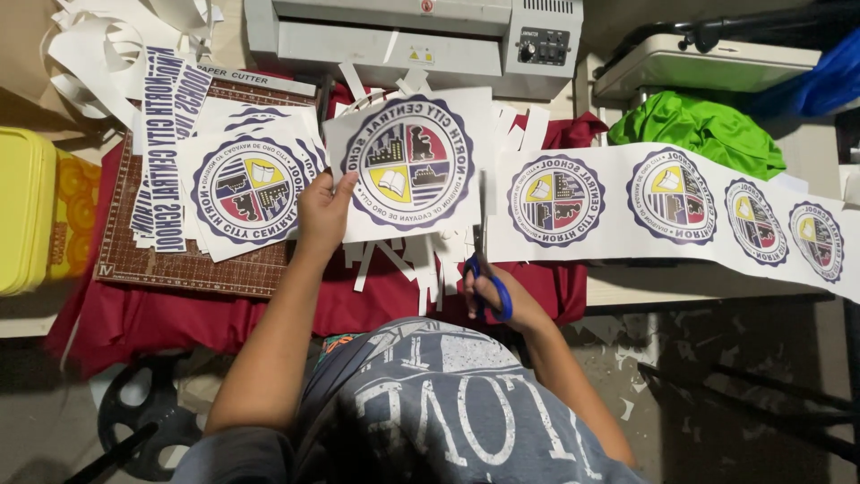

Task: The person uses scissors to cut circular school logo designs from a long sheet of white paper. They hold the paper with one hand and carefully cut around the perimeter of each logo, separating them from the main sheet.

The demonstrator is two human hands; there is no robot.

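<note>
Head view, looking down over the grey printed shirt (pixel 430 412).

Left hand (pixel 322 215), centre-left of frame: fingers closed on the lower left edge of a square white paper sheet printed with a round purple-ringed emblem (pixel 410 164). The sheet extends up and to the right of that hand, at upper centre of frame.

Right hand (pixel 497 291), lower centre: fingers wrapped through the loops of blue-handled scissors (pixel 482 260). The blades point toward the top of the frame, in the gap between the held sheet and the long white paper strip carrying a row of the same round emblems (pixel 672 211), which runs off to the right edge. Cannot tell whether the blades are touching either sheet.

Left of the held sheet: a stack of cut emblem squares (pixel 246 184) lying on a brown gridded cutting mat (pixel 193 264). Narrow white paper offcuts (pixel 408 260) lie below the held sheet on the dark red cloth (pixel 152 318).

Top centre: light grey laminating machine (pixel 412 36). Upper right: crumpled bright green fabric (pixel 699 125). Left edge: yellow plastic box (pixel 25 211).
</note>
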